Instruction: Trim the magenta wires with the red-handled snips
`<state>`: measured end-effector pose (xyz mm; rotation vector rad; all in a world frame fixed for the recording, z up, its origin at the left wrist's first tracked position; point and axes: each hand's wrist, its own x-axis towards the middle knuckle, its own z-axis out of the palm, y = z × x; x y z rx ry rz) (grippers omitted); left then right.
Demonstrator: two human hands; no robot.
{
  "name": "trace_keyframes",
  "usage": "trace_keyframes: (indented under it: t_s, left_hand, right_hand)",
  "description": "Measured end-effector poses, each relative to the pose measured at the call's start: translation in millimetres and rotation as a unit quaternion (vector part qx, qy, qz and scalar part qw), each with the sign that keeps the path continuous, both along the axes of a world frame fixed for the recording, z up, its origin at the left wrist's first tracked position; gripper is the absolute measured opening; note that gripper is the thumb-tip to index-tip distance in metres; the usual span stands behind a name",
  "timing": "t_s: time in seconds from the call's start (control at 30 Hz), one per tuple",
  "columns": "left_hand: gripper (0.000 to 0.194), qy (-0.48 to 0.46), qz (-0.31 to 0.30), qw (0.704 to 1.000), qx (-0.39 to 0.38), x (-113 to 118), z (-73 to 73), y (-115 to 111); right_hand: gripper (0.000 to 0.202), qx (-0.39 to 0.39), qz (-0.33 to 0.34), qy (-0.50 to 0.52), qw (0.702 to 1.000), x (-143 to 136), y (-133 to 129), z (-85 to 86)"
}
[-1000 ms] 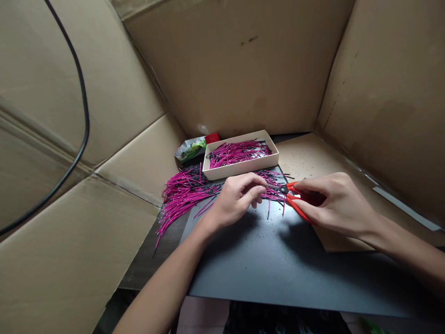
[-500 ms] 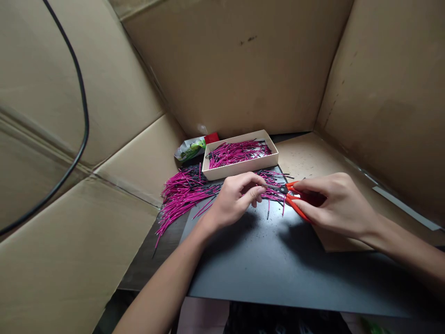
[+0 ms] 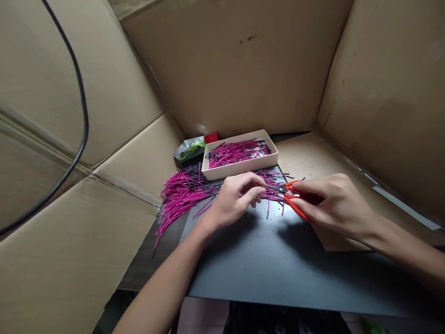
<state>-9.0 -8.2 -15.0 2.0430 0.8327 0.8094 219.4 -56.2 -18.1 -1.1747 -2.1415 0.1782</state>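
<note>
My right hand (image 3: 330, 204) holds red-handled scissors (image 3: 294, 199), with their dark blades pointing left. The blade tips reach the fingertips of my left hand (image 3: 239, 195), which are pinched on something too small to make out. Many magenta and black wire pieces (image 3: 184, 195) lie in a pile left of my left hand, and more stick out behind both hands. Just beyond, a cream box (image 3: 243, 168) holds a heap of similar pieces (image 3: 236, 152).
A green, white and red packet (image 3: 191, 148) lies beside the box. Tall cardboard walls (image 3: 236, 69) surround the dark table (image 3: 250, 273). A flat cardboard sheet (image 3: 306, 157) lies at the right, and a black cable (image 3: 81, 88) hangs at the left.
The scissors have shifted very slightly left toward my left fingertips. My left hand and the wire pieces look unchanged.
</note>
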Motion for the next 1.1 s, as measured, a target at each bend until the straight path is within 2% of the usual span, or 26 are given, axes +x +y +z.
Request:
trace_keyframes:
  t_s: [0.17, 0.23, 0.3, 0.37, 0.4, 0.53, 0.57, 0.63, 0.7, 0.77, 0.8, 0.87, 0.93, 0.97, 1.03, 1.1]
  left_hand:
    - [0.017, 0.027, 0.025, 0.999, 0.016, 1.0, 2.2, -0.4]
    - [0.019, 0.070, 0.067, 0.993, 0.073, -1.0, 3.8, 2.7]
    - [0.022, 0.140, 0.126, 0.972, 0.143, -7.1, 5.8, 8.3]
    - [0.026, 0.238, 0.196, 0.934, 0.181, -18.1, 8.0, 15.0]
    - [0.029, 0.297, 0.226, 0.911, 0.175, -25.0, 9.1, 18.2]
    - [0.032, 0.514, 0.352, 0.776, 0.096, -52.0, 14.7, 24.9]
    - [0.032, 0.541, 0.380, 0.746, 0.087, -56.1, 16.3, 24.9]
    - [0.037, 0.544, 0.423, 0.716, 0.109, -59.3, 19.0, 24.2]
    - [0.043, 0.505, 0.444, 0.725, 0.150, -56.9, 19.4, 24.2]
    - [0.045, 0.445, 0.432, 0.764, 0.180, -51.6, 15.9, 26.3]
    - [0.040, 0.412, 0.407, 0.792, 0.192, -48.6, 12.6, 27.9]
    - [0.020, 0.345, 0.316, 0.857, 0.214, -42.5, 4.0, 30.9]
    - [0.034, 0.290, 0.227, 0.903, 0.222, -36.3, -5.0, 31.8]
    - [0.035, 0.277, 0.194, 0.915, 0.218, -33.0, -8.9, 31.0]
    - [0.019, 0.276, 0.147, 0.928, 0.202, -25.9, -14.8, 27.4]
    - [0.020, 0.281, 0.122, 0.932, 0.192, -18.8, -18.7, 22.8]
  right_hand:
    - [0.018, 0.024, -0.028, 0.025, 0.999, -2.3, -1.7, 4.2]
    - [0.019, 0.023, -0.036, 0.031, 0.999, -2.7, -2.3, 5.7]
    - [0.019, 0.022, -0.038, 0.032, 0.999, -2.4, -2.6, 6.1]
    - [0.018, 0.021, -0.042, 0.031, 0.998, -1.7, -2.7, 5.4]
    - [0.017, 0.021, -0.045, 0.030, 0.998, -1.4, -2.7, 4.9]
    - [0.016, 0.015, -0.054, 0.023, 0.998, -1.1, -2.8, 3.8]
    - [0.016, 0.015, -0.054, 0.021, 0.998, -1.5, -2.9, 3.9]
    - [0.016, 0.014, -0.054, 0.018, 0.998, -2.4, -2.8, 4.2]
    - [0.016, 0.011, -0.053, 0.018, 0.998, -3.4, -2.6, 4.5]
    - [0.017, 0.007, -0.053, 0.015, 0.998, -3.8, -2.2, 4.6]
    - [0.017, 0.006, -0.053, 0.013, 0.998, -3.8, -2.0, 4.5]
    - [0.018, 0.006, -0.053, 0.010, 0.999, -3.4, -1.8, 4.1]
    - [0.017, 0.007, -0.052, 0.009, 0.999, -2.7, -1.8, 3.9]
    - [0.016, 0.007, -0.052, 0.008, 0.999, -2.4, -2.0, 4.0]
    - [0.015, 0.006, -0.051, 0.007, 0.999, -2.1, -2.7, 4.7]
    - [0.015, 0.004, -0.051, 0.007, 0.999, -2.2, -3.5, 6.0]
